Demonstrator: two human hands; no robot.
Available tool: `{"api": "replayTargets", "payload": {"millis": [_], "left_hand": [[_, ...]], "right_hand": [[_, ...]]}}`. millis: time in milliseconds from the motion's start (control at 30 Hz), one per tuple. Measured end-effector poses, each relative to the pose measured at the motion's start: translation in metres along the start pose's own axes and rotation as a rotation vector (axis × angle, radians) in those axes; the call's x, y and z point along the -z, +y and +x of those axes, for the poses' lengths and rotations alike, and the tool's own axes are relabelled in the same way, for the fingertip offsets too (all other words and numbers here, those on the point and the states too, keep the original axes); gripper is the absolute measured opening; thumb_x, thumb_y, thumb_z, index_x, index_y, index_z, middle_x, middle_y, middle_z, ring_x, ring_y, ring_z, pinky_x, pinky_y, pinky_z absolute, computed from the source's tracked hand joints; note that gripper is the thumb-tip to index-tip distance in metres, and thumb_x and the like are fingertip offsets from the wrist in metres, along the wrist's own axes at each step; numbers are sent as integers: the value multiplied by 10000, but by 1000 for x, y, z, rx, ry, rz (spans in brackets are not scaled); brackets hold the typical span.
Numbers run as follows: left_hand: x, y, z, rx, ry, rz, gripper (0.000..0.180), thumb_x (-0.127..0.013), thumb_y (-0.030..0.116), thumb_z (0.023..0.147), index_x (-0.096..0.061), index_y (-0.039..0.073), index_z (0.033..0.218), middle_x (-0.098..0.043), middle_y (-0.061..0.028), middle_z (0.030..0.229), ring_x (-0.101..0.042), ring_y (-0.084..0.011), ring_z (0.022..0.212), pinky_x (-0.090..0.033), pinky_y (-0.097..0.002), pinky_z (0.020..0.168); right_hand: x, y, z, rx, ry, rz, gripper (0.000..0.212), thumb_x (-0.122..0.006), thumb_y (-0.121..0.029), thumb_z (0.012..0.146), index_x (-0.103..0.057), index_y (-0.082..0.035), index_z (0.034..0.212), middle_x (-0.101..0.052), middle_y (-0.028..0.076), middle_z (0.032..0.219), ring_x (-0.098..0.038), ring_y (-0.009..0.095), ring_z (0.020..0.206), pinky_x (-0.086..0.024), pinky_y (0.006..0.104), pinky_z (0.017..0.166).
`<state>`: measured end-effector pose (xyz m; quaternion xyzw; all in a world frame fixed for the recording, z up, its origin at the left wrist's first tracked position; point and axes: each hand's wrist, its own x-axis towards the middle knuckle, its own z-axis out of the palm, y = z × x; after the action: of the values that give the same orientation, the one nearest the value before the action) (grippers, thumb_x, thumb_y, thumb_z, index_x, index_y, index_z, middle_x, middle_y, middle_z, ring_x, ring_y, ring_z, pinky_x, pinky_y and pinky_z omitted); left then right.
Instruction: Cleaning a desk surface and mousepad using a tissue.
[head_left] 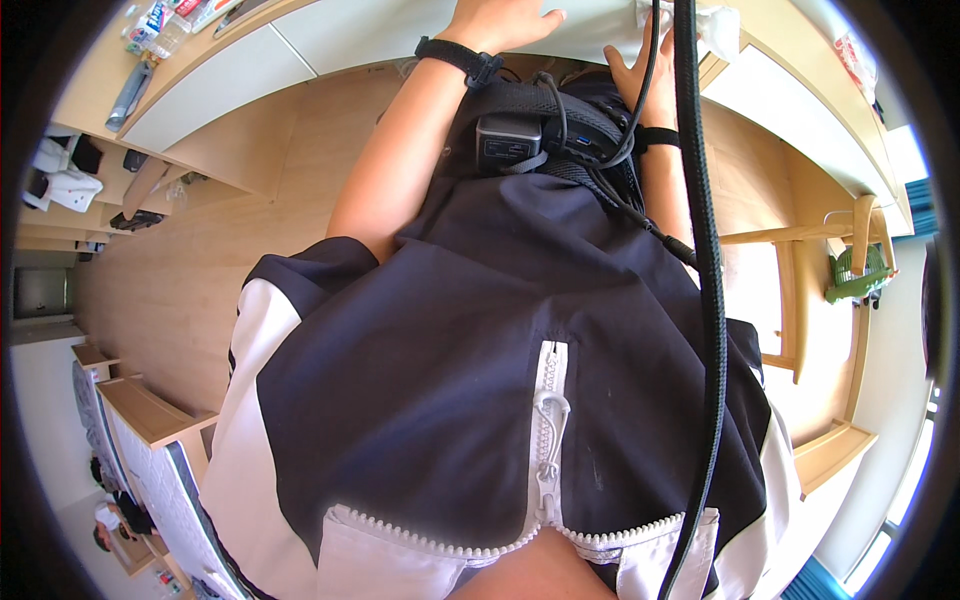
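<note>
left hand (500, 22) rests flat on the white desk (330, 35); right hand (650, 75) presses spread fingers beside crumpled white paper (715, 25).

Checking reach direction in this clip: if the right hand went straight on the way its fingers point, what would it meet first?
The right hand lies flat on the white tabletop, fingers pointing toward the crumpled white cloth. It would probably meet that cloth first; they may already touch, since the black cable hides the gap.

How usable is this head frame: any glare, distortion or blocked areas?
Head view: strong fisheye bending, the white tabletop edge curves toward the rim; bright daylight washes out the window side at right; a black cable crosses the frame; the dark shirt fills the centre; left hand and right hand sit cropped at the top edge.
</note>
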<state>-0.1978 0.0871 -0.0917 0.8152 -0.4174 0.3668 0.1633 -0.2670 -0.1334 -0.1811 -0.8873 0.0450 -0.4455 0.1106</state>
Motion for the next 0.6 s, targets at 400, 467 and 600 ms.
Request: {"api": "replayTargets", "payload": {"millis": [400,467,600], "left_hand": [[0,0,-1,0,-1,26,736,-750,335,835,-516,53,1473,-487,-207,1505,-402,-355,1431,-254,-508,1213],[0,0,0,1,-3,26,733,-751,332,834,-518,52,1470,-488,-206,1504,-401,-354,1433,-253,-509,1214],[0,0,0,0,1,20,732,-752,330,830,-521,52,1467,-490,-206,1501,-399,-354,1434,-252,-511,1215]], "right_hand": [[2,2,-1,33,27,48,1098,-854,-197,740,-226,-26,1623,-90,367,1659,-74,582,1523,-266,553,1238],[2,1,-1,35,29,40,1098,-854,-194,741,-225,-26,1624,-87,366,1660,-75,582,1523,-266,554,1238],[0,1,-1,30,28,23,1101,-857,-198,741,-222,-28,1624,-86,364,1661,-80,583,1522,-265,554,1239]]}}
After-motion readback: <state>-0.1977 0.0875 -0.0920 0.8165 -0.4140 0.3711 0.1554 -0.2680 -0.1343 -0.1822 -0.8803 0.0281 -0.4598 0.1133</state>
